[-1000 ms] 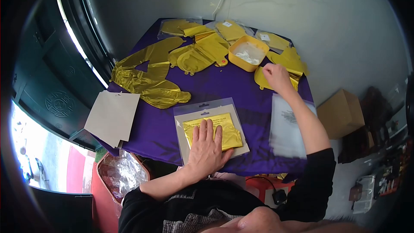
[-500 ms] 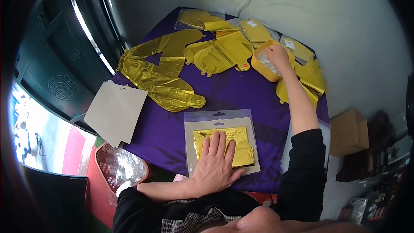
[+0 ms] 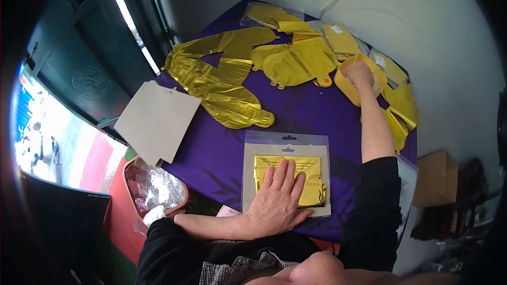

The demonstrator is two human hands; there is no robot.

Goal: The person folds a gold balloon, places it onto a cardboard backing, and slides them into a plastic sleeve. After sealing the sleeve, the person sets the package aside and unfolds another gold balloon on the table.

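Note:
My left hand [image 3: 277,195] lies flat, fingers stretched out, on a folded gold foil balloon [image 3: 312,179] with small dark print along its top. Under the balloon is a grey card [image 3: 248,179] with a hang hole, together with a clear plastic bag [image 3: 325,141] that shows around its edges. At the right back of the table, my right hand [image 3: 360,74] reaches down into a yellow plastic box [image 3: 346,88]. Whitish contents show beside that hand, while its fingertips are hidden inside the box.
A large unfolded gold foil balloon [image 3: 211,74] and another partly folded foil piece [image 3: 296,63] lie farther back. Grey cards [image 3: 157,121] sit at the left edge, above a red bin [image 3: 129,179] holding clear plastic. Bagged gold foil packs [image 3: 340,39] line the back.
The whole view has shifted, so the table appears farther right. My right hand sits deeper in the yellow box; my left hand stays flat on the folded balloon.

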